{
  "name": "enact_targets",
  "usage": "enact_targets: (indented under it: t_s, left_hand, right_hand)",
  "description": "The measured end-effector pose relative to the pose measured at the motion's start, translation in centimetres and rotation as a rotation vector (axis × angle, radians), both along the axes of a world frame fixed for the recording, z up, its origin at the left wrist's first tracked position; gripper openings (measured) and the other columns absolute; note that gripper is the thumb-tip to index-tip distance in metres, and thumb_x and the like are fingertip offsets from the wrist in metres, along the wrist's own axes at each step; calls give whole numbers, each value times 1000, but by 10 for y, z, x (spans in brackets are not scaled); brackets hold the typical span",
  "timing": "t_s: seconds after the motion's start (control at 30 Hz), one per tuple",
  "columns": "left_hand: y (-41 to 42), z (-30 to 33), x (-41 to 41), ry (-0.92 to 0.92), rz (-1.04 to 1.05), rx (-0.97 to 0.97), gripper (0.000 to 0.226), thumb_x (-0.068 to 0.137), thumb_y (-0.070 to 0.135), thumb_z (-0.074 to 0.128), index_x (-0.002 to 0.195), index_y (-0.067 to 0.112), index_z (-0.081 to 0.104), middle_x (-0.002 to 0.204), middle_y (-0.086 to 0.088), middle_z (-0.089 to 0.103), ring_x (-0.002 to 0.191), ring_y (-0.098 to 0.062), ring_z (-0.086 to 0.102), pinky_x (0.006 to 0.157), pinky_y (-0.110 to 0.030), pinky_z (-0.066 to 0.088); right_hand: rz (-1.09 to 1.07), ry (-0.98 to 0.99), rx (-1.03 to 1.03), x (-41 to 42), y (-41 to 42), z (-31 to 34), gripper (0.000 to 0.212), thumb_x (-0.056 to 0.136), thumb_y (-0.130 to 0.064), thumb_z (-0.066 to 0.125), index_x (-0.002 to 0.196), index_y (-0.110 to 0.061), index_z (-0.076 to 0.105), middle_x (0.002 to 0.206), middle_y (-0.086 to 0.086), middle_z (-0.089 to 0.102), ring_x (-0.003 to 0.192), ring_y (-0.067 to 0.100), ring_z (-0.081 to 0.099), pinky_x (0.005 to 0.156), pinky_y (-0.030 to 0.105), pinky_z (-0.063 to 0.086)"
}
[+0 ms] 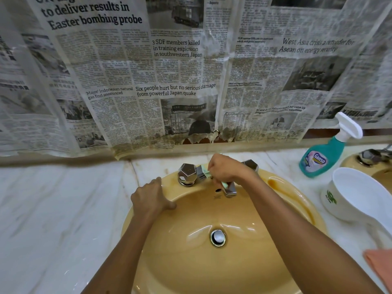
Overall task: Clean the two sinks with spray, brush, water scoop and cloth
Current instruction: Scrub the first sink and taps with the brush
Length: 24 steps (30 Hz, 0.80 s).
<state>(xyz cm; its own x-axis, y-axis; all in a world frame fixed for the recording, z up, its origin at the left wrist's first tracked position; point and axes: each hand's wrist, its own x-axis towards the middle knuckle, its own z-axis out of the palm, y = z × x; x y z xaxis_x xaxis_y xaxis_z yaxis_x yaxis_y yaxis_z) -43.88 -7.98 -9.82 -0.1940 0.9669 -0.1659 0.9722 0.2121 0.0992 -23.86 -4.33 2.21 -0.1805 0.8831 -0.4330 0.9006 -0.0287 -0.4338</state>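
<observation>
Countertop (pixel 63 209): a pale marbled surface was seen, wet-looking in places; anything set near its front edge could have been knocked off by a passing forearm.
Newspaper (pixel 169 71): sheets were hung along the back edge of the countertop, with the lower margin already stained and torn; further splashing from brushing was judged likely to soak it.
Near sink (pixel 212 272): the yellow basin was set in the middle of the countertop and its drain was seen open; a brown stain remained on the right rim.
Second sink (pixel 379 175): only a sliver was shown at the right edge, apparently untouched.
Water scoop (pixel 356 194): it was placed between the two sinks, close to the right forearm; tipping by the elbow was a risk.
Spray bottle (pixel 324 153): it was stood at the back, right of the near sink, upright.
Cloth (pixel 379 266): an orange corner was seen at the front right edge.
Left hand (pixel 151 198): the fingers were spread flat on the sink's left rim, holding nothing; a slip on wet glaze was possible.
Right hand (pixel 224 168): the fingers were closed round the brush (pixel 203 174), pressed at the tap base (pixel 229 188); bristle spray could have flicked backward.
</observation>
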Motion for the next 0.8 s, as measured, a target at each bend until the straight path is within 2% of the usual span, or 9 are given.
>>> enact_targets:
  t_s: [0.13, 0.2, 0.27, 0.37, 0.47, 0.53, 0.63, 0.73, 0.8]
  left_hand:
    - [-2, 2, 1, -4, -1, 3, 78, 57, 66, 74, 119, 26, 49, 111, 7, 65, 102, -23, 63, 68, -28, 40]
    - [-1, 2, 1, -1, 3, -3, 80, 57, 66, 75, 121, 26, 48, 112, 7, 65, 102, -23, 63, 68, -28, 40]
    - [-1, 1, 2, 0, 4, -8, 80, 57, 66, 74, 122, 26, 48, 112, 7, 64, 102, -23, 63, 68, -28, 40]
    - [-1, 3, 2, -13, 12, -21, 79, 58, 65, 74, 122, 27, 48, 111, 7, 65, 101, -22, 63, 68, -28, 39]
    - [0, 5, 3, -9, 14, -30, 78, 58, 64, 75, 121, 27, 48, 112, 7, 65, 101, -22, 62, 68, -28, 38]
    - [0, 5, 2, -6, 13, -30, 78, 57, 65, 75, 120, 27, 48, 110, 6, 65, 100, -23, 63, 67, -28, 39]
    - [1, 5, 2, -7, 13, -31, 82, 56, 67, 75, 122, 27, 48, 109, 6, 65, 99, -23, 63, 67, -28, 40]
    - [0, 5, 3, 6, 14, -31, 79, 58, 65, 75, 122, 27, 47, 111, 6, 65, 100, -24, 63, 68, -28, 39]
    - [0, 5, 3, 10, 11, -20, 76, 58, 65, 74, 117, 26, 48, 109, 6, 65, 98, -24, 63, 66, -29, 38]
  right_hand:
    - [4, -16, 32, -2, 6, -5, 25, 85, 6, 41, 67, -3, 56, 64, 12, 60, 46, 17, 49, 44, 22, 36]
    - [30, 13, -21, 4, 9, -5, 27, 88, 5, 39, 83, 6, 66, 71, 15, 66, 46, 16, 53, 44, 24, 41]
    - [30, 41, -16, 9, 13, -8, 30, 89, 3, 39, 95, 10, 67, 70, 13, 64, 49, 16, 53, 47, 26, 42]
    - [10, 30, 79, 1, 12, -18, 24, 89, 1, 42, 78, 1, 64, 69, 10, 57, 57, 22, 52, 52, 34, 41]
    - [34, -5, 91, 0, 12, -19, 23, 89, 0, 45, 74, -7, 60, 72, 6, 61, 60, 19, 55, 51, 31, 43]
    - [57, -10, 107, 5, 16, -16, 26, 88, -1, 45, 94, -5, 71, 87, 8, 70, 73, 21, 65, 61, 32, 54]
    - [45, 25, 192, 5, 22, -14, 30, 93, -7, 51, 114, -18, 71, 110, 1, 67, 93, 17, 61, 76, 33, 52]
    - [201, 8, 231, 0, 28, -13, 33, 91, -6, 56, 114, -21, 72, 125, -4, 65, 113, 16, 55, 98, 35, 47]
    - [313, -26, 222, -3, 29, -7, 35, 88, -3, 55, 112, -20, 74, 120, -6, 67, 108, 15, 57, 95, 33, 48]
